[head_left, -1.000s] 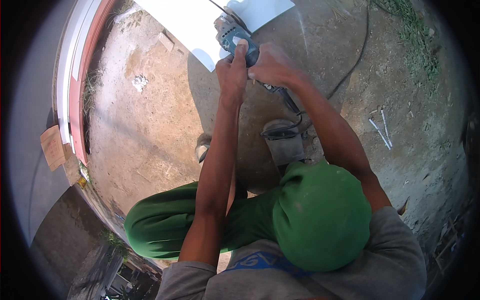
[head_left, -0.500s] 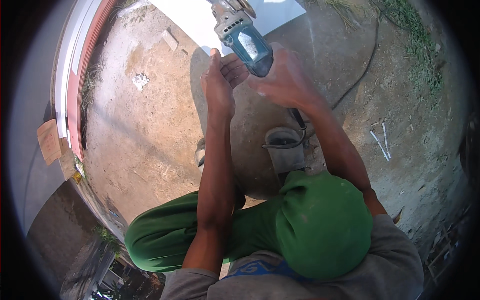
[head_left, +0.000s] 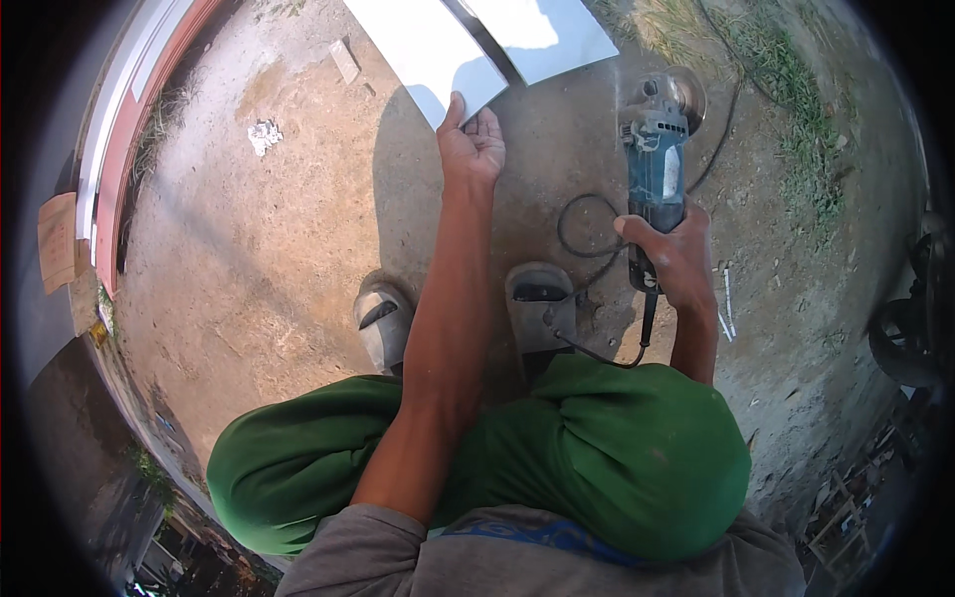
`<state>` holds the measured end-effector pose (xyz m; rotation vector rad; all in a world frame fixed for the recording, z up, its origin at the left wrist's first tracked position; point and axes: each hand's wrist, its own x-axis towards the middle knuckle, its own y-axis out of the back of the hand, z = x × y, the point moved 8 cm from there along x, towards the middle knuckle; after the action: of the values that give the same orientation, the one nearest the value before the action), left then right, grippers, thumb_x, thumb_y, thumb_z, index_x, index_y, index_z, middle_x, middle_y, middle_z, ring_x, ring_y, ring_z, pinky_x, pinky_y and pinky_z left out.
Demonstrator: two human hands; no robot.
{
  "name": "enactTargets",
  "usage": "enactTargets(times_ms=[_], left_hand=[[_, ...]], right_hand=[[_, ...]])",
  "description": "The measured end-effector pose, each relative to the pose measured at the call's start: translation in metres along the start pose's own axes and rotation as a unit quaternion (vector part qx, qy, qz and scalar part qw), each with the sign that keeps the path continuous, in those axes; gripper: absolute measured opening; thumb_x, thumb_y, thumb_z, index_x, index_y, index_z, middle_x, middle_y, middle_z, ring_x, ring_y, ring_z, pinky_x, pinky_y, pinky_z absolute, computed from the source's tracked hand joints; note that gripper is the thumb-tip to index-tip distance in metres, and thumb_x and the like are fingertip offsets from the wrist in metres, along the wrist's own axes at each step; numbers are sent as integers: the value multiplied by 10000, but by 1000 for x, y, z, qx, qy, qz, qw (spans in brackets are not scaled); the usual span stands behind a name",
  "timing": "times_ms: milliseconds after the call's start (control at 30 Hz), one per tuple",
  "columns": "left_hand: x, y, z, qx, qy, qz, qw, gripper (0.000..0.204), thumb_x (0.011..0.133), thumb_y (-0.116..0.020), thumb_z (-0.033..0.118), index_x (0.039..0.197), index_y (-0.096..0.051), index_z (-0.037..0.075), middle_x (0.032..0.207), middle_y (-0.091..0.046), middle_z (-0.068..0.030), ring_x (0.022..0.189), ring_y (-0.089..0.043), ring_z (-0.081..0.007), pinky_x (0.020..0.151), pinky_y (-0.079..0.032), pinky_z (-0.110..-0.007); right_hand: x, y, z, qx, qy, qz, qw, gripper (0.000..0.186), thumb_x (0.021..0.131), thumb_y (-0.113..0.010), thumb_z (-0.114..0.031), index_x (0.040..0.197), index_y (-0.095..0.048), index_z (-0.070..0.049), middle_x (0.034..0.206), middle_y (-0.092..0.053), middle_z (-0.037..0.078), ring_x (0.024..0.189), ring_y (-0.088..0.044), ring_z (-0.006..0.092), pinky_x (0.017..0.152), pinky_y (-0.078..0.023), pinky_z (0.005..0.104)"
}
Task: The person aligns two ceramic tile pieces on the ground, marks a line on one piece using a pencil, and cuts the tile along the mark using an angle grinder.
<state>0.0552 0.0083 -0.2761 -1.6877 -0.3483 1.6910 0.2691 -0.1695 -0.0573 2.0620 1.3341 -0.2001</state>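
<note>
My right hand point(head_left: 681, 249) is wrapped round the body of a teal and black angle grinder point(head_left: 657, 174), held to the right above the ground. Its disc point(head_left: 688, 98) points away from me and its cord loops down by my foot. With thumb on top and fingers at the underside, my left hand point(head_left: 472, 144) grips the near corner of a white, flat tile piece point(head_left: 428, 60). A second white tile piece point(head_left: 547, 40) lies to its right, apart from it by a narrow dark gap. Both run out of view at the top.
My sandalled feet point(head_left: 383, 323) are on the dirt ground below my hands. The black cord point(head_left: 731, 119) trails across the right side toward grass point(head_left: 796, 129). A small flat offcut point(head_left: 344, 62) and white scraps point(head_left: 264, 136) lie at the left. White strips point(head_left: 728, 303) lie beyond my right wrist.
The grinder has moved off the white tile to the right and nearer me, in my right hand. My left hand has closed on the tile's corner. A gap between two tile pieces now shows.
</note>
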Motion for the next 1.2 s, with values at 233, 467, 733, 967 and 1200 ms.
enactTargets(times_ms=[233,467,733,967,1200], left_hand=[[-30,22,89,154,-123,-14,980,247,1029,-761,108,1261,-681,90,1148,-735,-15,1082,-706,-125,855,-604,-256],[-18,43,124,197,-119,-28,973,375,1017,-780,110,1360,-629,89,1237,-695,-41,1148,-668,-164,982,-592,-286],[-12,46,115,211,-95,-76,970,360,1045,-743,106,1377,-612,59,1274,-701,-60,1188,-679,-195,1042,-603,-325],[12,57,115,187,-87,-116,972,333,1068,-710,129,1371,-612,33,1284,-721,-101,1211,-711,-236,1083,-607,-378],[27,61,87,218,2,-184,958,410,1160,-526,306,1388,-609,-25,1328,-725,-163,1238,-707,-312,1085,-588,-497]], right_hand=[[-11,-20,-1,-15,-11,-32,999,320,756,-873,-230,920,-698,-18,793,-647,22,684,-585,125,644,-494,334],[-11,-56,-9,-28,25,-78,996,329,760,-868,-233,930,-693,-13,795,-645,17,701,-593,135,679,-512,343],[8,-125,-15,-141,25,-163,976,406,741,-832,-320,916,-686,16,778,-661,88,718,-626,194,726,-543,386],[20,-191,-17,-180,66,-171,966,476,735,-799,-358,931,-710,67,826,-733,224,800,-741,362,808,-580,477],[37,-214,-37,-207,110,-115,965,582,717,-793,-350,1044,-706,124,964,-758,311,951,-767,467,876,-614,495]])
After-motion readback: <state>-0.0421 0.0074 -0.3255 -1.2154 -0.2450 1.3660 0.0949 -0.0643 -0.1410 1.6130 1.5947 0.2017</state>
